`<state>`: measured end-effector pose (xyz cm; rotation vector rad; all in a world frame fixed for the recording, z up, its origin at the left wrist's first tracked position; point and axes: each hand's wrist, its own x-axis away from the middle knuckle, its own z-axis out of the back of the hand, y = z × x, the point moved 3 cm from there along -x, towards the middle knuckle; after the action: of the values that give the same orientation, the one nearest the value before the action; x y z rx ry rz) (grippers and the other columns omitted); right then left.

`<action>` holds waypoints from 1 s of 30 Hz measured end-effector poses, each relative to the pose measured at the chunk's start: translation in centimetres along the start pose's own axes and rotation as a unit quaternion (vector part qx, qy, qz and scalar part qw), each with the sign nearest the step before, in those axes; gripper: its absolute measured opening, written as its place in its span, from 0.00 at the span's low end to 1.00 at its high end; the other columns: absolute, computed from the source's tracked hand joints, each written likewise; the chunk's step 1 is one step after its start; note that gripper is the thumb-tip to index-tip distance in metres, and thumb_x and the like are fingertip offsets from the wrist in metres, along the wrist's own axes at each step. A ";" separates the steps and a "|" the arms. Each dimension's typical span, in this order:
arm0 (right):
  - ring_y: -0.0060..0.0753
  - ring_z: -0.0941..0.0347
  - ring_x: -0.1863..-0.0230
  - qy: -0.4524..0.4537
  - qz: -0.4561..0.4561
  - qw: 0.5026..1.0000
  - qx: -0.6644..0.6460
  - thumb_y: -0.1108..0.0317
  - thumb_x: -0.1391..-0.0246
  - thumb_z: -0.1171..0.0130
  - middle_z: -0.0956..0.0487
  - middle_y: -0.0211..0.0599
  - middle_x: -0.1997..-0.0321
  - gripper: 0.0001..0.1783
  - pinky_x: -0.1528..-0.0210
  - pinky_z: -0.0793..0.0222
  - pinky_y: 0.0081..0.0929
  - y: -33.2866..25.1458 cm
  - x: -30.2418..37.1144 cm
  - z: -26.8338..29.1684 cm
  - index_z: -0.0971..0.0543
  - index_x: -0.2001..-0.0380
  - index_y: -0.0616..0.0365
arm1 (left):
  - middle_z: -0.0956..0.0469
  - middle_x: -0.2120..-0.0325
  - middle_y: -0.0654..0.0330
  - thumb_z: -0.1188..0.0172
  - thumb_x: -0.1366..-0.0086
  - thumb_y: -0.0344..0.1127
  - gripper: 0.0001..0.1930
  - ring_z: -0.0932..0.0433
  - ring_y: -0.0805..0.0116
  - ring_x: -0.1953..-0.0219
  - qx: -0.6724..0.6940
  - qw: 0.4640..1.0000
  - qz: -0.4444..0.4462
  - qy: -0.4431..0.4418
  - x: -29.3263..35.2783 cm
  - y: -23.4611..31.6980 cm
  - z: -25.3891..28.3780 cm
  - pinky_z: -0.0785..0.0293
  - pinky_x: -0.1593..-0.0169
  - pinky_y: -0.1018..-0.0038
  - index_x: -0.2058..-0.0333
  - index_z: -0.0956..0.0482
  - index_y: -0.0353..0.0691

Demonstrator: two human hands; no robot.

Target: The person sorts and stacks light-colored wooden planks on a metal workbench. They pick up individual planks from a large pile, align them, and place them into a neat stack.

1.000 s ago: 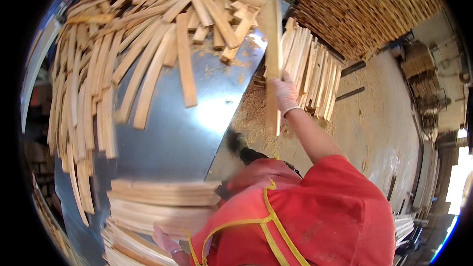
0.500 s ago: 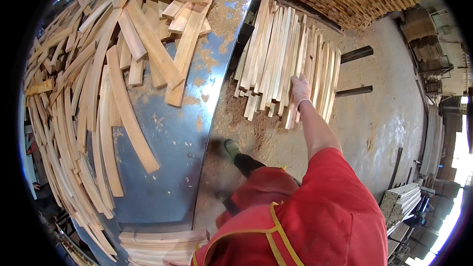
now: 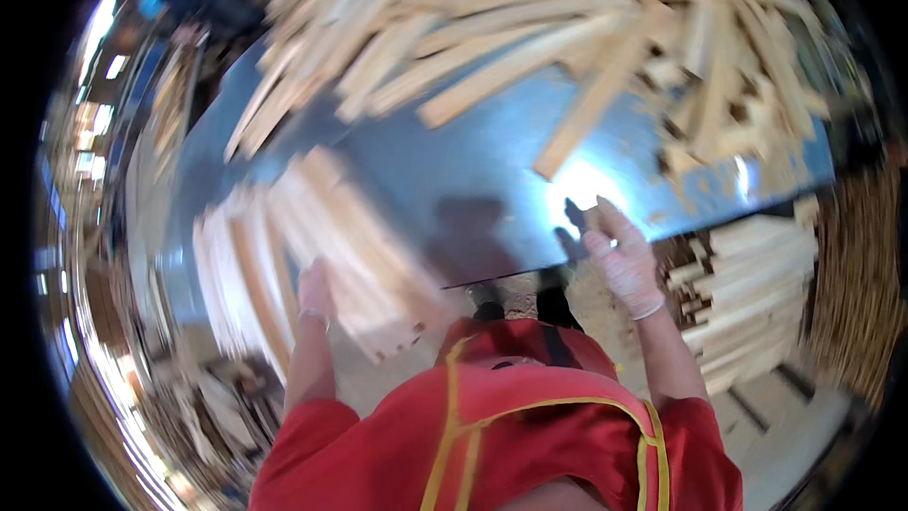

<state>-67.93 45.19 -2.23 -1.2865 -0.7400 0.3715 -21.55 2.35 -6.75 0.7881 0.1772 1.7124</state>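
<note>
Stacked wooden slats (image 3: 345, 251), at the desk's (image 3: 407, 170) left end, reaching past its near edge.
Left hand (image 3: 315, 291) against the stack, whether gripping I cannot tell; right hand (image 3: 629, 270) empty, fingers loosely parted, beside the near edge. Single slats: probably light, stiff, barely slippery. Whole stack: likely heavy, apt to slide apart; best clasped mid-length from both sides.
</note>
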 end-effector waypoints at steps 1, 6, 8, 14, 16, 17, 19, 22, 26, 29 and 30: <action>0.35 0.21 0.38 -0.077 -0.016 0.997 -0.008 0.64 0.34 0.36 0.17 0.44 0.39 0.32 0.35 0.27 0.34 -0.6 -1.7 -5.2 0.29 0.30 0.61 | 0.21 0.41 0.36 0.37 0.32 0.57 0.38 0.21 0.41 0.40 -0.024 0.999 0.010 0.029 0.0 0.9 0.2 0.27 0.35 0.58 0.35 0.27 0.30; 0.59 0.22 0.39 -0.280 0.063 0.918 0.274 0.45 0.35 0.40 0.18 0.57 0.42 0.36 0.36 0.28 0.46 -5.0 -9.9 -23.3 0.28 0.34 0.59 | 0.18 0.45 0.41 0.35 0.34 0.60 0.39 0.19 0.49 0.41 0.098 0.995 -0.010 -0.024 0.1 -1.4 0.8 0.26 0.37 0.60 0.35 0.26 0.34; 0.63 0.23 0.39 -0.297 0.077 0.894 0.327 0.41 0.35 0.42 0.18 0.59 0.42 0.38 0.36 0.28 0.48 -4.4 -13.1 -29.0 0.28 0.35 0.61 | 0.17 0.46 0.42 0.34 0.35 0.60 0.41 0.19 0.47 0.40 0.166 0.983 -0.001 -0.079 0.2 -0.6 1.1 0.26 0.36 0.60 0.34 0.28 0.35; 0.63 0.23 0.38 -0.195 0.069 0.869 0.451 0.35 0.41 0.39 0.20 0.65 0.41 0.46 0.34 0.29 0.49 -4.7 -13.5 -43.4 0.27 0.35 0.65 | 0.25 0.36 0.43 0.30 0.38 0.56 0.47 0.25 0.46 0.34 -0.037 0.999 0.009 -0.032 -4.1 0.4 1.0 0.29 0.30 0.60 0.27 0.37 0.38; 0.64 0.26 0.35 -0.171 0.057 0.900 0.398 0.32 0.47 0.34 0.22 0.64 0.39 0.51 0.32 0.31 0.48 -3.9 -13.0 -44.8 0.27 0.34 0.66 | 0.31 0.31 0.42 0.28 0.39 0.54 0.49 0.27 0.46 0.31 -0.007 1.000 0.023 -0.010 -3.2 1.1 0.7 0.30 0.29 0.60 0.26 0.39 0.38; 0.64 0.26 0.35 -0.187 0.040 0.902 0.387 0.33 0.48 0.33 0.22 0.64 0.38 0.51 0.32 0.31 0.47 -3.5 -13.5 -45.0 0.27 0.34 0.65 | 0.32 0.31 0.41 0.27 0.40 0.53 0.50 0.28 0.46 0.31 0.045 0.998 0.031 -0.023 -2.9 1.2 1.0 0.31 0.29 0.59 0.25 0.40 0.38; 0.63 0.27 0.34 -0.224 0.005 0.905 0.362 0.35 0.49 0.31 0.23 0.63 0.37 0.50 0.32 0.30 0.47 -5.1 -13.2 -45.8 0.26 0.34 0.64 | 0.35 0.29 0.41 0.26 0.42 0.52 0.53 0.30 0.46 0.30 0.148 0.987 0.046 -0.042 -2.0 0.8 2.0 0.31 0.28 0.59 0.24 0.43 0.39; 0.58 0.25 0.35 -0.211 0.067 0.901 0.375 0.39 0.50 0.28 0.23 0.62 0.36 0.49 0.32 0.30 0.44 -8.6 -12.3 -46.9 0.26 0.34 0.65 | 0.35 0.29 0.40 0.24 0.44 0.50 0.55 0.33 0.43 0.28 0.233 0.972 -0.030 -0.016 -3.7 -1.5 2.0 0.33 0.27 0.59 0.24 0.44 0.37; 0.56 0.24 0.37 -0.186 0.190 0.947 0.183 0.46 0.50 0.23 0.23 0.60 0.36 0.49 0.32 0.30 0.41 -17.9 -11.7 -47.4 0.28 0.33 0.67 | 0.31 0.34 0.40 0.25 0.43 0.46 0.51 0.31 0.43 0.33 0.270 0.932 -0.227 0.083 -2.9 6.1 10.6 0.32 0.29 0.55 0.26 0.41 0.34; 0.52 0.26 0.35 -0.194 0.270 0.942 0.049 0.48 0.50 0.21 0.22 0.54 0.36 0.48 0.31 0.32 0.40 -26.6 -9.0 -47.5 0.27 0.34 0.67 | 0.27 0.41 0.41 0.25 0.43 0.43 0.48 0.27 0.47 0.39 0.345 0.868 -0.322 0.152 -1.0 12.3 18.3 0.29 0.33 0.55 0.29 0.40 0.31; 0.50 0.27 0.34 -0.196 0.291 0.936 -0.002 0.49 0.51 0.20 0.21 0.52 0.36 0.47 0.31 0.33 0.40 -28.9 -8.1 -47.4 0.26 0.35 0.67 | 0.27 0.42 0.42 0.24 0.43 0.42 0.47 0.27 0.48 0.40 0.375 0.841 -0.349 0.175 -0.8 13.2 19.4 0.28 0.34 0.56 0.30 0.39 0.31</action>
<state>-45.78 -2.06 18.34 -1.4418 -0.6731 1.1337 -20.80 -7.87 14.39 0.8046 1.2936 1.0254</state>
